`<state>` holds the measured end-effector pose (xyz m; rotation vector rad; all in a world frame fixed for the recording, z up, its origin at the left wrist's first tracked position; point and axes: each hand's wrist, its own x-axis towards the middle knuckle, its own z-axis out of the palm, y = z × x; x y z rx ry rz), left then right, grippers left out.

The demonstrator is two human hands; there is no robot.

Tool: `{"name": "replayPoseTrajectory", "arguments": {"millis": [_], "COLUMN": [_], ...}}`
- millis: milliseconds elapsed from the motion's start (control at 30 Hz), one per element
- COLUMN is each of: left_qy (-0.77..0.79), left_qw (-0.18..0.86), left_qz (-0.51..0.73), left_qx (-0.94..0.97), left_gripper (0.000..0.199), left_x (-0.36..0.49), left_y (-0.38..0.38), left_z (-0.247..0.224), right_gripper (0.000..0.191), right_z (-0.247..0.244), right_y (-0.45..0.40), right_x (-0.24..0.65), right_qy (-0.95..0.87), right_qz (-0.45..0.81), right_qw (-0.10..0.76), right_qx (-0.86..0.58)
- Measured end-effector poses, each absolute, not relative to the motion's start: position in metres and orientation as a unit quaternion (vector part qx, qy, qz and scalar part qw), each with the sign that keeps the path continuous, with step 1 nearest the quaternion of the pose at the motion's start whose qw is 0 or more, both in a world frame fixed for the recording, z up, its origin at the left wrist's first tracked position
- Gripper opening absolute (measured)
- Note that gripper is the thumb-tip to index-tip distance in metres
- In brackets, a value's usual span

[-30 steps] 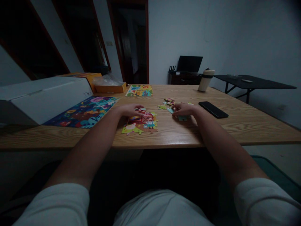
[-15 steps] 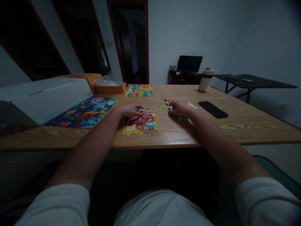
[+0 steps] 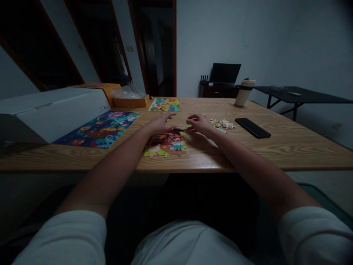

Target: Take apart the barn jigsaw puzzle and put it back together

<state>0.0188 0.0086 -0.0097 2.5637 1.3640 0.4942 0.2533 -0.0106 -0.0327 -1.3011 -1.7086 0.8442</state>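
My left hand (image 3: pixel 161 124) is over the far left part of a partly joined jigsaw puzzle (image 3: pixel 165 146), its thumb and fingers spread apart. At the thumb's tip a small dark puzzle piece (image 3: pixel 178 130) is tilted up by the puzzle's far edge; I cannot tell whether the thumb touches it. My right hand (image 3: pixel 200 124) is just right of there, fingers curled and pinched at a small yellow-green puzzle piece (image 3: pixel 188 125), mostly hidden by the fingertips. Several loose puzzle pieces (image 3: pixel 224 124) lie beyond my right wrist.
A black phone (image 3: pixel 252 127) and a cream cup (image 3: pixel 243 92) are on the right. On the left are a dark blue picture puzzle (image 3: pixel 102 129), a white box (image 3: pixel 63 110) and an orange tray (image 3: pixel 131 101) with plastic wrap. A yellow puzzle (image 3: pixel 165 104) lies at the back.
My right hand has moved left from the loose pieces towards the puzzle. My left hand has shifted right and its fingers are spread wider. The dark piece now shows tilted by its thumb.
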Motion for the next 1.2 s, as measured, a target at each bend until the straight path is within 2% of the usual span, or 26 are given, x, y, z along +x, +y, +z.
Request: {"name": "replayPoseTrajectory", "arguments": {"millis": [100, 200, 300, 433, 567, 733, 967, 1200], "left_qy": [0.487, 0.469, 0.463, 0.462, 0.481, 0.487, 0.441, 0.430], "left_qw": [0.093, 0.112, 0.113, 0.041, -0.006, 0.031, 0.059, 0.099], "left_qz": [0.127, 0.068, 0.033, 0.033, 0.035, 0.003, 0.008, 0.003], "left_qx": [0.859, 0.873, 0.878, 0.885, 0.876, 0.873, 0.895, 0.897], "left_gripper": [0.056, 0.043, 0.040, 0.037, 0.037, 0.038, 0.041, 0.040], "left_x": [0.016, 0.011, 0.010, 0.017, 0.025, 0.021, 0.017, 0.017], "left_y": [0.012, 0.014, 0.016, 0.019, 0.015, 0.008, 0.014, 0.006], "left_z": [-0.007, -0.006, -0.008, -0.013, -0.012, -0.006, -0.010, -0.004], "right_gripper": [0.021, 0.026, 0.030, 0.032, 0.034, 0.034, 0.026, 0.027], "right_z": [-0.033, -0.033, -0.032, -0.030, -0.027, -0.027, -0.031, -0.029], "right_y": [-0.016, -0.022, -0.029, -0.035, -0.036, -0.035, -0.031, -0.034], "right_x": [0.258, 0.262, 0.259, 0.251, 0.248, 0.250, 0.250, 0.251], "right_qy": [-0.748, -0.809, -0.856, -0.906, -0.916, -0.909, -0.894, -0.905], "right_qz": [0.228, 0.133, 0.088, 0.042, 0.010, 0.023, 0.072, 0.049], "right_qw": [0.350, 0.271, 0.217, 0.175, 0.134, 0.117, 0.167, 0.157], "right_qx": [-0.515, -0.504, -0.460, -0.383, -0.378, -0.399, -0.410, -0.392]}}
